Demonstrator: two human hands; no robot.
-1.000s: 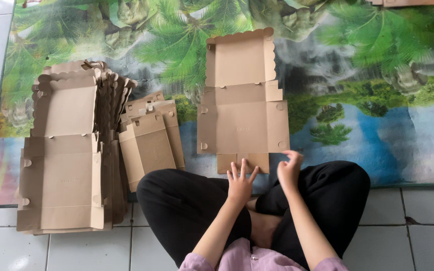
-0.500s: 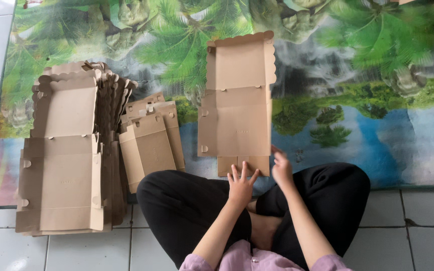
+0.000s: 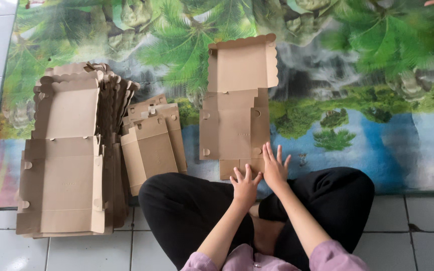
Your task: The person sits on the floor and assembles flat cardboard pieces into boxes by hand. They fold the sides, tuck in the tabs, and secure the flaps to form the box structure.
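Head view: one flat cardboard box blank [image 3: 238, 108] on the printed mat [image 3: 377, 100], side flaps folded in. Left hand [image 3: 245, 185] and right hand [image 3: 275, 168] press its near edge, fingers spread flat, gripping nothing. Two blank stacks: tall [image 3: 66, 160], small [image 3: 151, 143].

I sit cross-legged in black trousers, both forearms reaching forward between my knees, pink sleeves pushed up near the elbows. My left hand [image 3: 245, 185] lies palm down, fingers [image 3: 248, 172] spread wide and pointing away from me. My right hand [image 3: 274, 168] lies just beside it, a little further forward, also flat and palm down, its fingers straight and slightly fanned. Neither hand grips anything; the two nearly touch at the thumbs.
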